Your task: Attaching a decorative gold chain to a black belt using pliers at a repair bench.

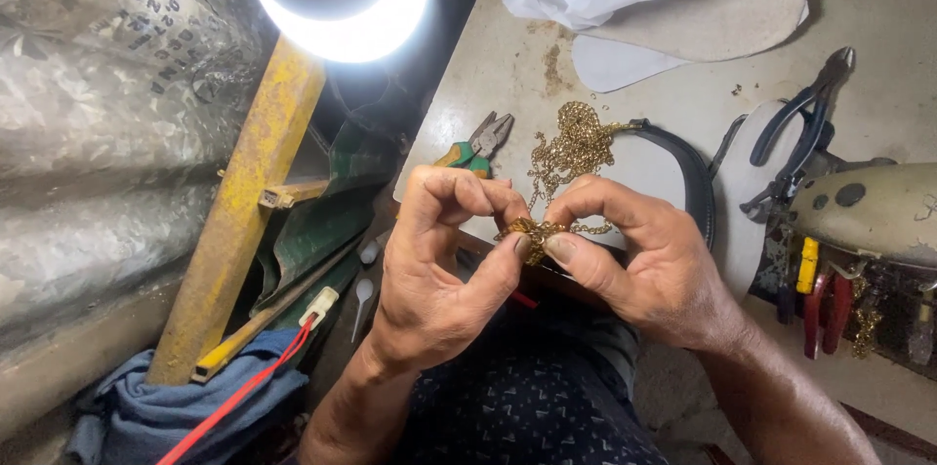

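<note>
Item: gold chain, small bunched section, centre of the frame, just above your lap.
Hold: your left hand and right hand both pinch it, each grip pressed together on the links, fingertips almost meeting.
Lie: the bunch runs left to right between the two grips; neither hand is nearer. A loose strand climbs toward upper centre, to the chain pile on the tabletop.
Nearby: pliers, upper left of the hands.
</note>
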